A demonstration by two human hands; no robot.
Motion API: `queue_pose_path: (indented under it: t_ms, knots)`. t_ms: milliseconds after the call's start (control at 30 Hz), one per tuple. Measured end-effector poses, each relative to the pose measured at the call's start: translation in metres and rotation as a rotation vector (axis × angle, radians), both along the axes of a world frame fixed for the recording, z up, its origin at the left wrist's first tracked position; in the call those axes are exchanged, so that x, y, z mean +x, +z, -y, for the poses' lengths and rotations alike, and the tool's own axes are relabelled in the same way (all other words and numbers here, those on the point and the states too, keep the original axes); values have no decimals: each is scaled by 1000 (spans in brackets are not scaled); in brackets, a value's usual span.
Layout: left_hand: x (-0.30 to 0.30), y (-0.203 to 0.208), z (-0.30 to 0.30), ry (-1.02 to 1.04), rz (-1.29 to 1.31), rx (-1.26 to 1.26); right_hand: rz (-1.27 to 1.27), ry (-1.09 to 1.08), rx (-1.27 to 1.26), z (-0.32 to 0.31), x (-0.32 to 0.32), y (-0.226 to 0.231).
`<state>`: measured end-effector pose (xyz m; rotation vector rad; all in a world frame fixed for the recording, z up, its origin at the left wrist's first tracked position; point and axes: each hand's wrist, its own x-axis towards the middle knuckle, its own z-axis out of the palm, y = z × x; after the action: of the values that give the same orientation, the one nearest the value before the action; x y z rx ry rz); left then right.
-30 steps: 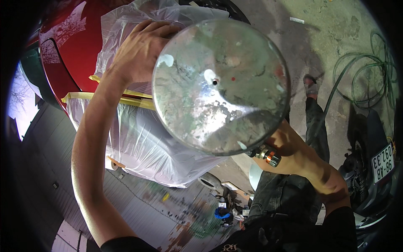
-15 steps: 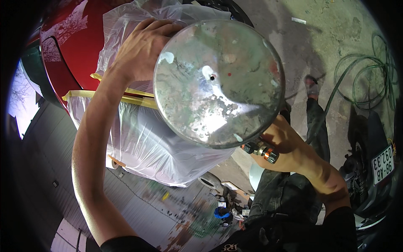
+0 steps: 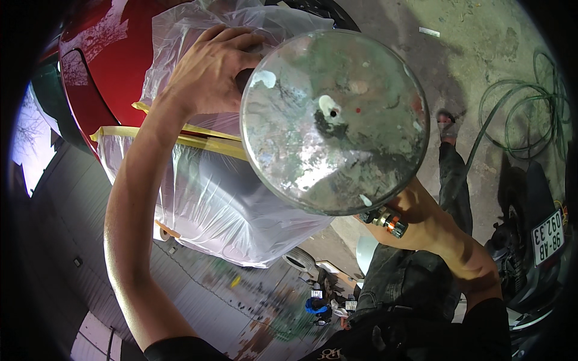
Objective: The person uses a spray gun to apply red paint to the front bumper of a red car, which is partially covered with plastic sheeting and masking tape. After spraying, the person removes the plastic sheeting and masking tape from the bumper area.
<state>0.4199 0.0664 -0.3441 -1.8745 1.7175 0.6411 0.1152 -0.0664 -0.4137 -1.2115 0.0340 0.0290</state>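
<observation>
Right now a round metal cup lid (image 3: 335,120), spattered with paint, fills the upper centre of the frame. It looks like the top of a spray gun cup seen face-on, with a small vent hole near its middle.

Left hand (image 3: 208,69) sits at the lid's upper-left rim. Fingers (image 3: 232,37) are curled and spread over the edge, gripping the cup from the side; the thumb end is hidden behind the rim.

Right hand (image 3: 415,216) is at the lid's lower-right, mostly hidden under it. It wraps something below the cup; I cannot tell how its fingers sit. A brass and orange fitting (image 3: 385,221) pokes out just beside that hand, touching the lid's lower edge in the picture.

Key relation: the cup lies between the two hands, left hand upper left, right hand lower right. The cup's axis points roughly at the camera, so only its round face shows. Left hand is the one visibly on the cup; right hand holds near the fitting end.

Behind the lid, at left and centre: a clear plastic sheet (image 3: 198,204) masked over a red body panel (image 3: 102,66), held with yellow tape (image 3: 180,135) running from left toward the lid. Concrete floor (image 3: 481,54) at upper right, with a green hose (image 3: 524,114) coiled at the right edge. A dark vehicle with a plate sits at the far lower right, well apart from both hands.
</observation>
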Motion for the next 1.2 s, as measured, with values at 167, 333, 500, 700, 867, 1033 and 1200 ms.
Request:
queue_pose_path:
  t_ms: [167,333,500,700,867,1033,1200]
  knots:
    - [3,-4,-2,-25,13,-8,7,13,0,5,2,5]
    - [5,-6,-4,-14,20,-12,47,-8,-35,6,1,3]
    - [-2,1,1,57,20,3,-57,65,-30,4,-12,-2]
    - [5,-6,-8,-23,36,14,-27,57,-96,6,-20,-3]
    - [3,-7,-4,-8,20,2,-73,73,-81,3,-25,-5]
    - [-1,-3,0,33,18,42,-54,42,-130,6,-33,-5]
    - [4,-7,-3,-17,16,4,-28,45,-139,9,-30,-2]
